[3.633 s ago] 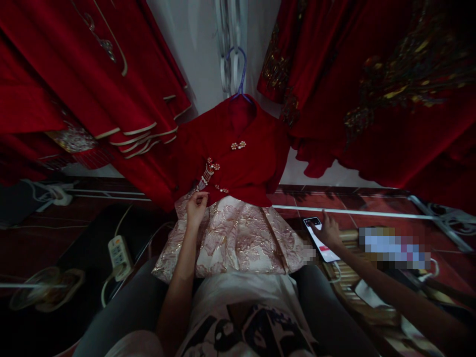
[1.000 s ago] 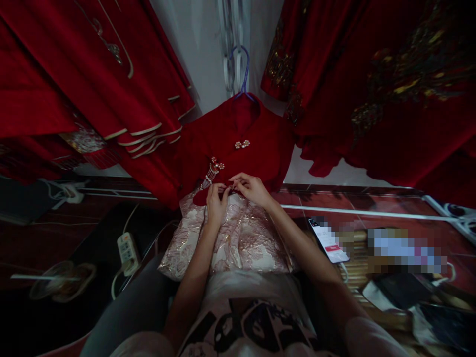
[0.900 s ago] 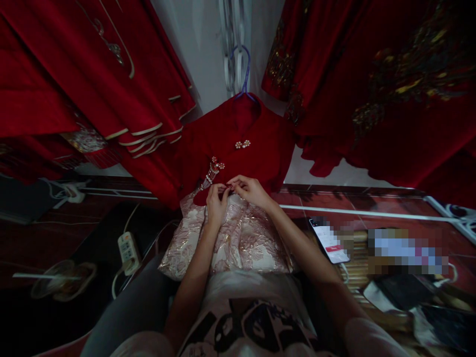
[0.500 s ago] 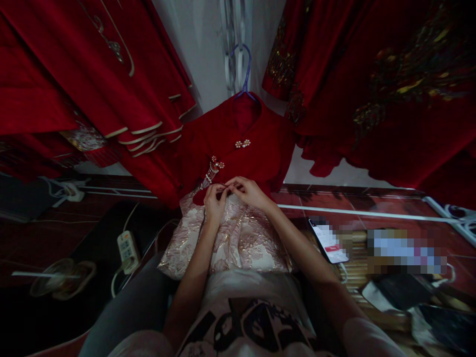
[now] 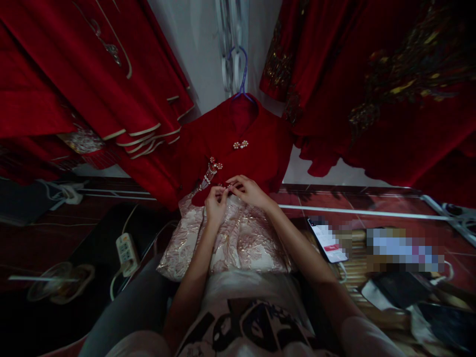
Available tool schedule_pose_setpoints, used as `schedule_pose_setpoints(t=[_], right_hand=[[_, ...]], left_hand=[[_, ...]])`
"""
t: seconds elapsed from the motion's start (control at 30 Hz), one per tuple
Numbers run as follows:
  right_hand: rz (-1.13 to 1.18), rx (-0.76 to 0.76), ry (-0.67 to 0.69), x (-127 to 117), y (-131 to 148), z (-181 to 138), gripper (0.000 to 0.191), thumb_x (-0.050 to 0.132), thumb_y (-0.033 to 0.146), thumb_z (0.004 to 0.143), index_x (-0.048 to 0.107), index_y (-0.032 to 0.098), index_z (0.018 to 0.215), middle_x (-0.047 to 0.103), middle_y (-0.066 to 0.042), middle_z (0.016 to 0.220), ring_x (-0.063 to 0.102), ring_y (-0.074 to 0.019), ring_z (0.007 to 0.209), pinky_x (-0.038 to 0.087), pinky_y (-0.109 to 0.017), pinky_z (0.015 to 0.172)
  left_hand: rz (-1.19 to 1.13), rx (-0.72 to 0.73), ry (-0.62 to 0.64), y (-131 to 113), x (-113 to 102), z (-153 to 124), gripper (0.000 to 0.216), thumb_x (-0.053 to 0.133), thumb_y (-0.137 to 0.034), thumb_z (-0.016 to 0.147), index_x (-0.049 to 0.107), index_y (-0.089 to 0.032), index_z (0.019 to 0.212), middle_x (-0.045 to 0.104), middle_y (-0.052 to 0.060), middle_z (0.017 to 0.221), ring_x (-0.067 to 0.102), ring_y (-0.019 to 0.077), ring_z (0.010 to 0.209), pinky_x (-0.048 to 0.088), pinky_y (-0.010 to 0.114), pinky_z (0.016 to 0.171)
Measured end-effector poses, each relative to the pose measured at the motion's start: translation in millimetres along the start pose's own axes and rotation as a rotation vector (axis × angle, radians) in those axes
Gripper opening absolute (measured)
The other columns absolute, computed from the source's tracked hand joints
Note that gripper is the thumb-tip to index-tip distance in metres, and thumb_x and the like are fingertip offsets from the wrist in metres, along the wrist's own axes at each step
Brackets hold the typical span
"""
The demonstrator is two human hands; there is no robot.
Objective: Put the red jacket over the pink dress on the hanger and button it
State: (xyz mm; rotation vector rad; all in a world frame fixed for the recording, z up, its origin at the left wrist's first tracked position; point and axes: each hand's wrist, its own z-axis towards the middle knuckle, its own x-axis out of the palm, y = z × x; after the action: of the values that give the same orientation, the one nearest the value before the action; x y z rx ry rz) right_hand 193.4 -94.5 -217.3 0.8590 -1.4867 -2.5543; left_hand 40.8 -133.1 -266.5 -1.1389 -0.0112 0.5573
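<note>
Dim, shadowed corners, fisheye-warped edges

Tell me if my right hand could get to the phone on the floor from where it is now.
Probably yes. The right hand is at the red top's hem with the left hand, and the phone lies face up on the right, with nothing visible between them.

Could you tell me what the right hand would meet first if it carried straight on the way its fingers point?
Likely the left hand: the right hand points leftward at it, fingertips nearly touching over the red jacket.
</note>
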Motion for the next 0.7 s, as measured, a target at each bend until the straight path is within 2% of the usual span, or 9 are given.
schedule_pose_setpoints(t=[0.13, 0.23, 0.4, 0.5, 0.63, 0.7], right_hand=[[-0.042, -0.011, -0.008, 1, 2, 0, 0.026, 0.055, 0.020, 0.088, 0.060, 0.017, 0.113, 0.059, -0.008, 0.100, 0.060, -0.0141, 0.090, 0.053, -0.029, 0.077], [-0.071, -0.022, -0.011, 0, 3, 0, 0.023, 0.054, 0.020, 0.088, 0.060, 0.017, 0.110, 0.060, -0.006, 0.097, 0.058, -0.0140, 0.089, 0.050, -0.028, 0.077], [-0.065, -0.031, -0.014, -1, 5, 1, 0.020, 0.057, 0.028, 0.088, 0.059, 0.017, 0.104, 0.056, -0.002, 0.083, 0.053, -0.0117, 0.075, 0.044, -0.025, 0.069], [-0.061, -0.004, -0.022, -3, 6, 0, 0.025, 0.060, 0.035, 0.086, 0.057, 0.018, 0.104, 0.050, 0.001, 0.076, 0.048, -0.0109, 0.069, 0.040, -0.024, 0.063], [-0.011, 0.015, 0.026, -10, 6, -3, 0.039, 0.069, 0.033, 0.077, 0.052, 0.019, 0.109, 0.045, 0.002, 0.078, 0.044, -0.0102, 0.068, 0.039, -0.023, 0.061], [0.024, 0.028, 0.056, -13, 3, -3, 0.045, 0.071, 0.029, 0.073, 0.050, 0.019, 0.112, 0.045, 0.002, 0.081, 0.044, -0.0096, 0.067, 0.039, -0.022, 0.060]], left_hand=[[-0.170, -0.073, 0.094, -2, 4, 0, 0.023, 0.063, -0.039, 0.082, 0.058, -0.017, 0.088, 0.064, 0.004, 0.086, 0.063, 0.0138, 0.081, 0.052, 0.026, 0.075], [-0.234, -0.075, 0.144, -6, 5, 2, 0.022, 0.063, -0.038, 0.081, 0.059, -0.017, 0.087, 0.064, 0.004, 0.087, 0.063, 0.0138, 0.083, 0.051, 0.026, 0.076], [-0.333, -0.125, 0.224, -12, 3, 2, 0.021, 0.063, -0.037, 0.081, 0.062, -0.018, 0.089, 0.067, 0.004, 0.092, 0.064, 0.0157, 0.088, 0.050, 0.029, 0.085], [-0.376, -0.135, 0.279, -17, -1, 1, 0.022, 0.059, -0.036, 0.084, 0.063, -0.018, 0.097, 0.069, 0.006, 0.100, 0.065, 0.0177, 0.095, 0.050, 0.031, 0.089], [-0.407, -0.104, 0.316, -24, -3, -1, 0.035, 0.061, -0.036, 0.083, 0.055, -0.020, 0.113, 0.066, 0.010, 0.112, 0.066, 0.0163, 0.090, 0.053, 0.028, 0.079], [-0.429, -0.114, 0.273, -26, 0, -3, 0.038, 0.062, -0.038, 0.082, 0.052, -0.021, 0.114, 0.063, 0.011, 0.116, 0.066, 0.0158, 0.090, 0.055, 0.027, 0.074]])
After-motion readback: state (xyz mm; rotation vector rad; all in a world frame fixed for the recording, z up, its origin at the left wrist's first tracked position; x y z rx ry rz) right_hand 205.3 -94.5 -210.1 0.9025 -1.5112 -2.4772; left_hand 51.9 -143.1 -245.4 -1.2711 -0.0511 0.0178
